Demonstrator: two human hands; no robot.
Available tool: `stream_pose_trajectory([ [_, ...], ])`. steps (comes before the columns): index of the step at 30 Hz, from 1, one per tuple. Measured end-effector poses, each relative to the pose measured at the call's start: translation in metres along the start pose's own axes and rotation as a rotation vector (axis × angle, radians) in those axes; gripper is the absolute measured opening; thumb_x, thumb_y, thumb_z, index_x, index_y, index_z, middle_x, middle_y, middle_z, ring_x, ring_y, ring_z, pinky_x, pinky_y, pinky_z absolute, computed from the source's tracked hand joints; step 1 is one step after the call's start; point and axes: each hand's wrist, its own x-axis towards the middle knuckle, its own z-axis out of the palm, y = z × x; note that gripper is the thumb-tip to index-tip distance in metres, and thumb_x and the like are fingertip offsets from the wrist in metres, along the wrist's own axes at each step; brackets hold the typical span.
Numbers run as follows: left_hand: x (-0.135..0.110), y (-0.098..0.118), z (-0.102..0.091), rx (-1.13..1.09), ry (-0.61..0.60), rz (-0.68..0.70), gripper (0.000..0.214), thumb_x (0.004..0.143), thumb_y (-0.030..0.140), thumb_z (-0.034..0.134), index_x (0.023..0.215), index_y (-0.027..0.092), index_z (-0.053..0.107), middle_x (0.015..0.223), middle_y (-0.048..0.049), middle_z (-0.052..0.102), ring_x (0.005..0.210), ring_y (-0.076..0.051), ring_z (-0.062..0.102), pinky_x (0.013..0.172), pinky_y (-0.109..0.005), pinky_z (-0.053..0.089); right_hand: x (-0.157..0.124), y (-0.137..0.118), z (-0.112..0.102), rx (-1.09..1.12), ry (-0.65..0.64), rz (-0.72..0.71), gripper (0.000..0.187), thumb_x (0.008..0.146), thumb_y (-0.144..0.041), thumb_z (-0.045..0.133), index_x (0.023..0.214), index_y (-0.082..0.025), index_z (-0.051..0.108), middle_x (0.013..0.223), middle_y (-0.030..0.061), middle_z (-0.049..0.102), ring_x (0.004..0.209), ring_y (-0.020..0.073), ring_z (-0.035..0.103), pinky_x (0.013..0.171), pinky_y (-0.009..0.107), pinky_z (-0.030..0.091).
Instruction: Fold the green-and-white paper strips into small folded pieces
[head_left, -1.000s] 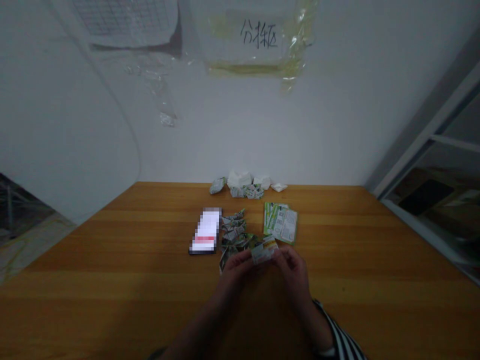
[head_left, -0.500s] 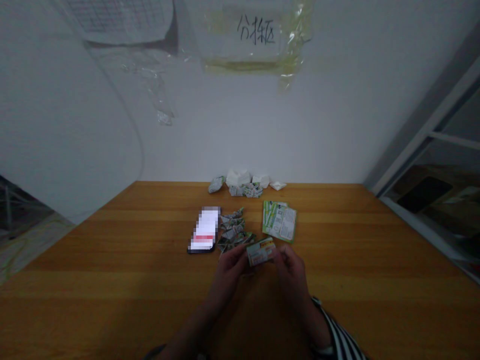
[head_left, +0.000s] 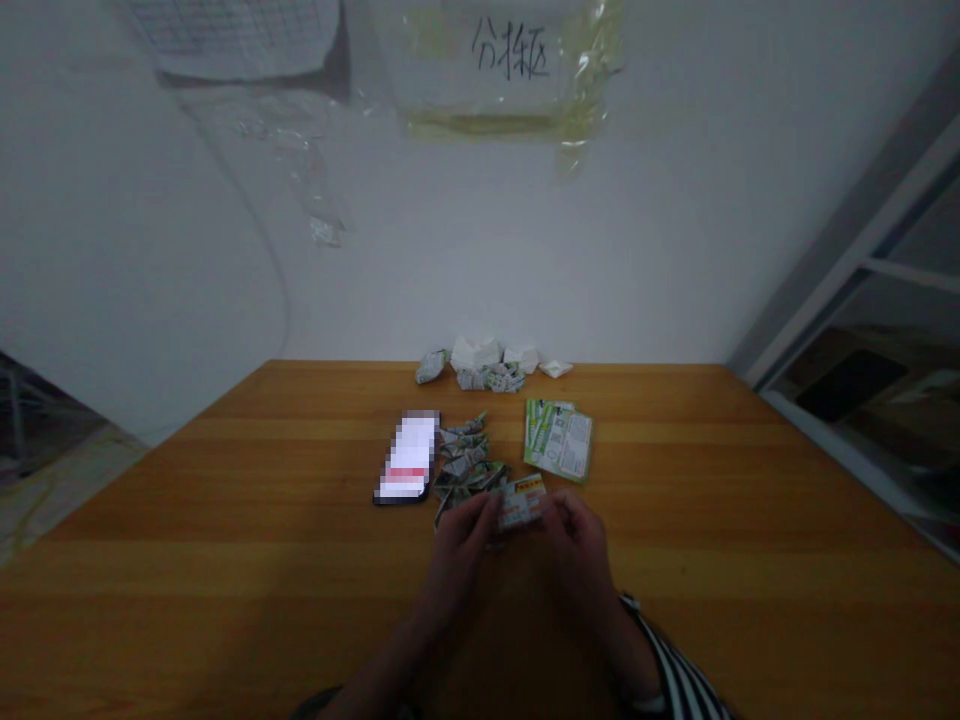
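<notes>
Had one small printed paper (head_left: 521,502) in hand at the lower centre of the frame, mostly flat and so, by judgement, partway handled. Pinched its left end in the left hand (head_left: 461,535), thumb and fingers drawn together with little more than the paper between; held its right end at the fingertips of the right hand (head_left: 581,535), seemingly just as closely, though with lower fingers hidden. Showed, just beyond and slightly left, a cluster of crumpled printed papers (head_left: 463,462), probably done with. Had a phone (head_left: 409,450), screen lit, just beside them on the table (head_left: 750,520). Saw, right of centre, overlapping flat sheets (head_left: 570,445), green and white, uncrumpled, perhaps what was left; could not tell how many. Showed farther back, along the table's far edge at mid-frame, a row of crumpled white and printed pieces (head_left: 478,355), apparently set aside. Ended with a handwritten sign (head_left: 510,50) taped up at top centre.
</notes>
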Motion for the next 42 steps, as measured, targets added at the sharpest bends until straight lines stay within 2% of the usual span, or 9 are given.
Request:
stream_pose_trajectory([
  [3, 0.001, 0.0, -0.002, -0.056, -0.014, -0.03, 0.039, 0.08, 0.049, 0.06, 0.082, 0.011, 0.07, 0.074, -0.0048, 0.069, 0.069, -0.02, 0.062, 0.061, -0.026, 0.049, 0.005, -0.002, -0.001, 0.113, -0.036, 0.052, 0.031, 0.078, -0.049, 0.065, 0.082, -0.018, 0.062, 0.077, 0.004, 0.07, 0.073, 0.02, 0.066, 0.068, 0.03, 0.053],
  [9, -0.002, 0.001, 0.001, 0.053, 0.048, 0.052, 0.033, 0.082, 0.045, 0.058, 0.075, 0.014, 0.067, 0.07, -0.0026, 0.067, 0.068, -0.019, 0.06, 0.062, -0.023, 0.046, 0.009, 0.008, -0.005, -0.028, 0.071, 0.1, 0.039, 0.069, -0.051, 0.072, 0.058, -0.016, 0.059, 0.053, -0.0002, 0.06, 0.051, 0.0135, 0.054, 0.05, 0.024, 0.044],
  [14, -0.003, 0.001, 0.003, 0.109, 0.092, 0.091, 0.035, 0.081, 0.047, 0.059, 0.073, 0.014, 0.068, 0.068, -0.0032, 0.067, 0.068, -0.02, 0.061, 0.061, -0.024, 0.047, 0.01, 0.007, -0.006, -0.016, 0.014, 0.053, 0.035, 0.078, -0.049, 0.064, 0.065, -0.016, 0.064, 0.061, 0.0019, 0.065, 0.058, 0.0156, 0.059, 0.054, 0.025, 0.048],
  [20, 0.002, 0.001, -0.001, -0.088, 0.046, 0.027, 0.036, 0.081, 0.047, 0.058, 0.086, 0.012, 0.068, 0.08, -0.0063, 0.07, 0.071, -0.021, 0.064, 0.068, -0.03, 0.053, 0.014, 0.006, -0.009, 0.053, -0.061, 0.091, 0.02, 0.064, -0.035, 0.078, 0.07, -0.016, 0.071, 0.076, 0.0058, 0.073, 0.07, 0.0197, 0.066, 0.067, 0.029, 0.052],
  [25, -0.002, -0.006, 0.004, 0.136, 0.098, 0.121, 0.033, 0.085, 0.042, 0.054, 0.074, 0.013, 0.064, 0.068, -0.0031, 0.063, 0.065, -0.018, 0.058, 0.059, -0.024, 0.046, 0.011, 0.014, -0.006, 0.039, 0.02, 0.093, 0.026, 0.068, -0.038, 0.075, 0.061, -0.016, 0.066, 0.061, 0.003, 0.067, 0.058, 0.016, 0.061, 0.058, 0.026, 0.049],
  [28, -0.004, -0.008, 0.005, 0.295, 0.116, 0.201, 0.034, 0.088, 0.039, 0.048, 0.071, 0.013, 0.062, 0.061, -0.0009, 0.057, 0.058, -0.015, 0.052, 0.053, -0.021, 0.039, 0.011, 0.013, -0.005, 0.124, 0.023, 0.091, 0.028, 0.067, -0.041, 0.077, 0.076, -0.017, 0.067, 0.074, 0.0042, 0.07, 0.068, 0.0174, 0.064, 0.064, 0.027, 0.051],
  [31, -0.006, -0.008, 0.004, 0.359, 0.077, 0.26, 0.032, 0.09, 0.036, 0.045, 0.076, 0.014, 0.063, 0.064, -0.0012, 0.058, 0.059, -0.014, 0.052, 0.054, -0.021, 0.038, 0.013, 0.011, -0.005, 0.23, -0.093, 0.181, 0.037, 0.069, -0.049, 0.074, 0.087, -0.018, 0.067, 0.083, 0.0057, 0.072, 0.072, 0.0188, 0.066, 0.064, 0.027, 0.052],
  [34, -0.008, -0.008, 0.004, 0.371, 0.048, 0.31, 0.027, 0.09, 0.032, 0.045, 0.08, 0.014, 0.064, 0.071, -0.0028, 0.062, 0.067, -0.016, 0.057, 0.063, -0.022, 0.042, 0.013, 0.01, -0.007, 0.225, -0.268, 0.285, 0.042, 0.073, -0.056, 0.067, 0.076, -0.015, 0.068, 0.069, 0.0049, 0.071, 0.061, 0.0176, 0.065, 0.058, 0.027, 0.05],
  [42, -0.004, -0.006, 0.005, 0.254, 0.086, 0.17, 0.034, 0.088, 0.04, 0.047, 0.069, 0.014, 0.059, 0.062, -0.0009, 0.057, 0.06, -0.015, 0.052, 0.055, -0.022, 0.04, 0.011, 0.004, -0.006, 0.181, -0.261, 0.271, 0.045, 0.073, -0.061, 0.063, 0.068, -0.016, 0.065, 0.056, 0.0018, 0.066, 0.047, 0.017, 0.061, 0.051, 0.029, 0.051],
])
